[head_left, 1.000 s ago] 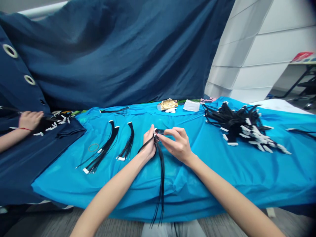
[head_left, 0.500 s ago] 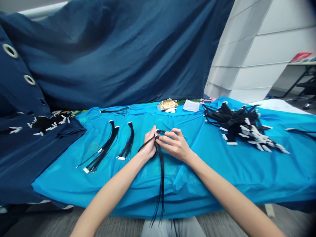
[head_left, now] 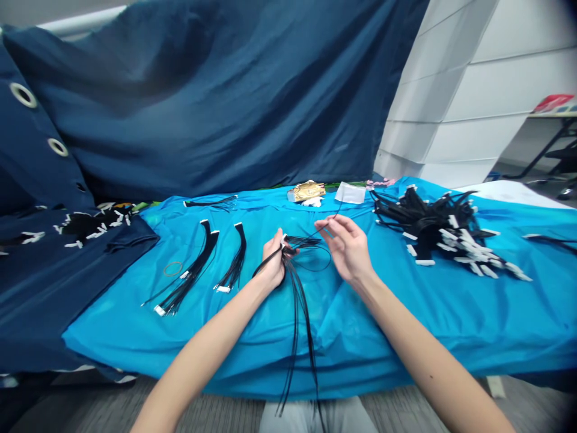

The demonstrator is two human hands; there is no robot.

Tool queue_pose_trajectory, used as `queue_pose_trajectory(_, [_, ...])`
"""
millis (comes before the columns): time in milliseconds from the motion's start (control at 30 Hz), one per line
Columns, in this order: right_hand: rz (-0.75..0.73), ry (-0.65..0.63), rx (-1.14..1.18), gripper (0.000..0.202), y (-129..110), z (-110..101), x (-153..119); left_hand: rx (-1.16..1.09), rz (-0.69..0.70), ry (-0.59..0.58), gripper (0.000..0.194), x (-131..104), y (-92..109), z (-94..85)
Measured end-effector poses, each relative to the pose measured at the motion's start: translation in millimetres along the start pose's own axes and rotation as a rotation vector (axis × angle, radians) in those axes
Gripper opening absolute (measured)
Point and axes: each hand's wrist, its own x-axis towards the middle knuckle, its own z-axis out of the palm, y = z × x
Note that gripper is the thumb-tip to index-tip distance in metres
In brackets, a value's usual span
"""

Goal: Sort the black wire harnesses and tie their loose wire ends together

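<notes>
My left hand [head_left: 271,260] is closed on a bundle of black wires [head_left: 297,294] with a white connector near the fingertips. Some of its wires hang down past the table's front edge, others stick out to the right. Slightly up and to the right, my right hand [head_left: 349,246] pinches a single black wire [head_left: 321,228] between thumb and fingers. To the left, black wire harnesses with white connectors lie on the blue cloth, one pair [head_left: 193,270] and one alone [head_left: 237,258].
A large pile of black harnesses [head_left: 428,222] lies at the right. A gold packet [head_left: 308,191] and a white packet [head_left: 350,193] sit at the back. An orange band [head_left: 173,269] is at the left. More harnesses [head_left: 94,224] rest on dark cloth.
My right hand has moved up and right, away from my left hand, drawing out a single wire. The hanging wires have spread and shifted right.
</notes>
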Motion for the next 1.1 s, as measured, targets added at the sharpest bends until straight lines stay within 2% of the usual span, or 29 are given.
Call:
queue_pose_trajectory(100, [0.032,0.202,0.05,0.024,-2,-7,7,0.014,0.037,0.019,0.035,0,-2,-1.1])
queue_pose_trajectory(200, [-0.16,0.312,-0.207,0.024,-6,-8,5,0.029,0.072,0.034,0.035,1,-4,-1.9])
queue_pose_trajectory(267, [-0.359,0.236,-0.484,0.019,-7,-4,-3,0.039,0.109,0.044,0.035,2,-5,-2.1])
queue_pose_trajectory(333, [-0.502,0.063,-0.715,0.014,-5,1,-11,0.046,0.15,0.054,0.038,3,-6,-2.0])
queue_pose_trajectory(433, [-0.585,-0.147,-0.872,0.018,3,8,-20,0.054,0.211,0.075,0.044,4,-6,-1.1])
queue_pose_trajectory(500, [-0.607,-0.208,-0.934,0.022,7,10,-23,0.061,0.248,0.098,0.046,3,-5,0.0])
queue_pose_trajectory(633, [-0.618,-0.231,-0.992,0.026,11,11,-24,0.042,0.294,0.1,0.047,1,-3,1.6])
queue_pose_trajectory(1100, [-0.617,-0.27,-0.966,0.025,12,11,-25,0.054,0.335,0.09,0.042,2,-5,0.4])
